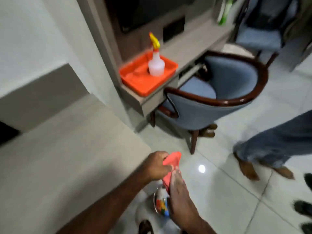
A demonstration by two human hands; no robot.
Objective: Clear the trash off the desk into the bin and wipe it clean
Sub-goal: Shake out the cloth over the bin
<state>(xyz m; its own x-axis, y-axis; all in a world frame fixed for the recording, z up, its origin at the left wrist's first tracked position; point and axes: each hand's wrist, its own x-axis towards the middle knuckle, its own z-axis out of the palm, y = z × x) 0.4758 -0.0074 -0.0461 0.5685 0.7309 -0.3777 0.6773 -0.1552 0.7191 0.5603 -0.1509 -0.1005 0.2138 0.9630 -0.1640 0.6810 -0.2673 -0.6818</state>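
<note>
Both my hands hold a pink cloth (170,163) just off the right corner of the pale desk (67,162). My left hand (157,166) grips its upper part. My right hand (179,195) clasps its lower part. Below my hands on the floor stands a bin (160,206) with colourful trash inside, partly hidden by my right hand. Further back, a white spray bottle (156,64) with a yellow trigger stands upright in an orange tray (135,78) on a second desk (194,44).
A blue armchair with a dark wooden frame (224,92) is pushed against the far desk. Another person's jeans leg and bare feet (263,159) stand on the white tiled floor at the right. Dark shoes (303,208) lie at the right edge.
</note>
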